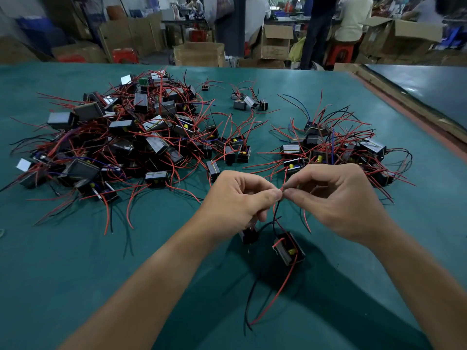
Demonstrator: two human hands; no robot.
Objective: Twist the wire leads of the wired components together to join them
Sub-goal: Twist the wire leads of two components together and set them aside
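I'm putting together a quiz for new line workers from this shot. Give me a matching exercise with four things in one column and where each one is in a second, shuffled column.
Things
1. large heap of wired components
2. smaller heap
3. wire ends
4. single component with a yellow part

Places
A. just below the two hands
B. on the left part of the green table
C. pinched between the fingertips of the left hand and the right hand
D. on the right part of the table

Pairs: 1-B, 2-D, 3-C, 4-A
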